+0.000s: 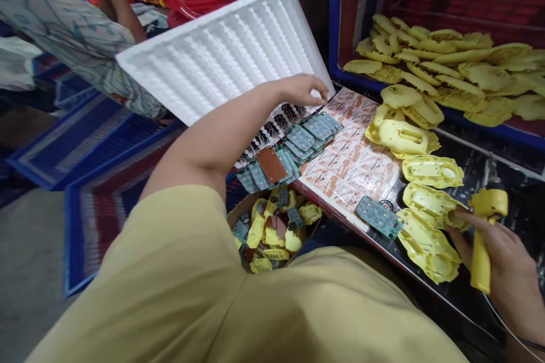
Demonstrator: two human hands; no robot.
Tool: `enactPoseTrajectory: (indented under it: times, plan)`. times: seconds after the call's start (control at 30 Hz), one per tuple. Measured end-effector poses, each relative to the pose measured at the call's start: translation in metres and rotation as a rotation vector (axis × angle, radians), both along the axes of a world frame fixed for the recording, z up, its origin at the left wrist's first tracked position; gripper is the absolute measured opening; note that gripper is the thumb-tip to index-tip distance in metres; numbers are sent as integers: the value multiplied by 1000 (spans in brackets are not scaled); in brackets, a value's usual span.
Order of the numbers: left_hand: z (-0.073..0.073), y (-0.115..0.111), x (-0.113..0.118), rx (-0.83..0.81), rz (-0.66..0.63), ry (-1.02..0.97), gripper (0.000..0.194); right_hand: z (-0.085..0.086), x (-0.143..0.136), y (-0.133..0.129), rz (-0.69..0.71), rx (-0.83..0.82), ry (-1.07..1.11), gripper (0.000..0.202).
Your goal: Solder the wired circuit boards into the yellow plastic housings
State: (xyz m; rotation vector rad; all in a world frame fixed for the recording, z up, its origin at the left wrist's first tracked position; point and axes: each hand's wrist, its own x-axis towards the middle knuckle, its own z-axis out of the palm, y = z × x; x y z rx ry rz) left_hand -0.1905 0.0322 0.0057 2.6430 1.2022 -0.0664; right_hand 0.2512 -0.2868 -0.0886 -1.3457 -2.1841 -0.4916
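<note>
My left hand reaches over the lower right edge of a ridged white foam tray. Its fingers are curled together; whatever they pinch is hidden. Black parts with thin wires lie along the tray's lower edge, beside overlapping green circuit boards. In my right hand is a yellow pistol-shaped corded tool, its dark-collared tip pointing away from me. The fingertips of that hand touch or overlap a yellow plastic shell. Another yellow shell lies nearer me, with a single circuit board against its left side.
A blue crate of yellow shells stands at the back right. Printed orange-white sheets cover part of the bench. Below is a container of mixed yellow pieces. Blue crates and another person's sleeve are at left.
</note>
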Motion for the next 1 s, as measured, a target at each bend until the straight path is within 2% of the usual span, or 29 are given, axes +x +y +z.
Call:
enactPoseTrajectory:
  times: [0.07,0.1,0.23,0.3,0.37,0.47,0.57,0.67,0.73,0.83,0.9,1.0]
  plan:
    - [-4,7,10,93,31,-28,47,-1,1,0,-24,55,-6,29]
    - [-8,9,18,104,30,23,47,-1,0,1,-39,87,-2,27]
    - [-24,7,44,50,2,327,48,2,-6,1,-63,146,6,16]
    - [-26,9,45,26,7,330,51,5,-10,0,-82,136,10,13]
    - [-25,15,37,-20,39,186,50,6,-11,-1,-100,131,19,12]
    - [-24,24,18,-103,158,-234,42,1,-8,-1,-101,123,46,14]
    - [-29,26,5,-134,311,-668,39,-10,-2,-1,-98,61,77,17]
    - [-33,22,2,-210,398,-963,40,-19,2,-2,-113,-21,115,19]
    - [-30,16,6,-277,397,-1053,39,-19,1,-3,-102,-21,131,19]
    - [-18,-4,30,-324,316,-982,40,-7,-5,-5,-90,17,138,19]
    - [-8,-27,57,-350,203,-836,37,5,-13,-7,-101,44,168,27]
    - [4,-76,109,-384,-4,-651,25,23,-30,-11,-35,48,278,38]
